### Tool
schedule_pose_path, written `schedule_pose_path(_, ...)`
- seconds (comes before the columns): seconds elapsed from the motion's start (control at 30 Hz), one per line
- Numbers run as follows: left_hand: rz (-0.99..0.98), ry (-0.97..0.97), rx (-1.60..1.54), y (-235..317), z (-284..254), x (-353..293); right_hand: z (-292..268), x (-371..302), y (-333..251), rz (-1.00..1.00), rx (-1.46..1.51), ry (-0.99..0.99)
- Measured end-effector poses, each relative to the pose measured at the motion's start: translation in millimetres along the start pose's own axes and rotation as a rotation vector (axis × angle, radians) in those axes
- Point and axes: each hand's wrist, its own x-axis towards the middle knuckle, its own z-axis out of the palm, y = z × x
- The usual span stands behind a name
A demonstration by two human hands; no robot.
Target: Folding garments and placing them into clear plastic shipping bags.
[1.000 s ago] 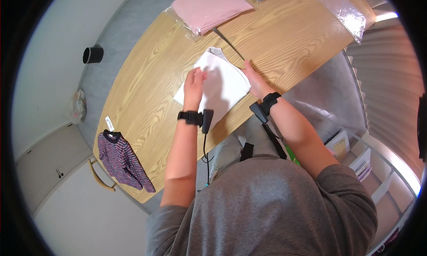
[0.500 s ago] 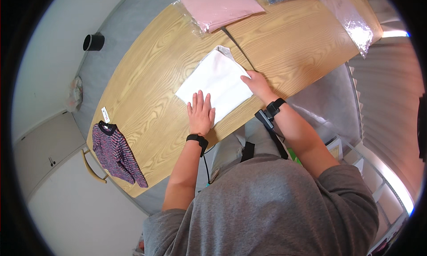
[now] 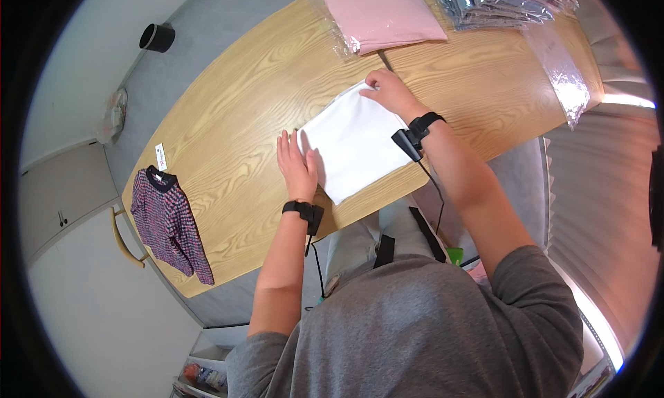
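A white folded cloth (image 3: 356, 149), perhaps a garment, lies flat on the wooden table in front of me. My left hand (image 3: 297, 168) rests along its left edge with the fingers stretched out. At the far right corner, my right hand (image 3: 393, 95) has its fingers bent and pinched on the cloth's edge. A thin grey strip shows along the far left edge of the cloth. Both wrists wear black straps with small devices.
A multicoloured knitted sweater (image 3: 169, 221) with a white tag (image 3: 161, 157) lies at the table's left end. Beyond the cloth are a pink garment in clear plastic (image 3: 384, 17), a stack of bagged garments (image 3: 484, 7) and a clear plastic bag (image 3: 564, 76). A black bin (image 3: 158, 38) stands on the floor.
My right hand has gone from the cloth's right edge to its far corner. My left hand has slid off the middle to the left edge. The grey part at the far corner shows less.
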Motion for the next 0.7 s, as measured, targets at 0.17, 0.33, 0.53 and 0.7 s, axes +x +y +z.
schedule_pose_path(0.17,-0.235,-0.005,-0.342,-17,5,25,-2,9,-3,0.234,0.102,-0.142)
schedule_pose_path(0.33,-0.404,-0.037,-0.332,-21,14,39,-2,13,-4,0.321,0.068,-0.067)
schedule_pose_path(0.53,-0.386,-0.031,-0.3,-22,22,41,-1,16,-6,0.36,0.027,-0.044)
schedule_pose_path(0.7,-0.432,-0.008,-0.534,-22,25,42,5,13,5,0.359,0.064,0.043)
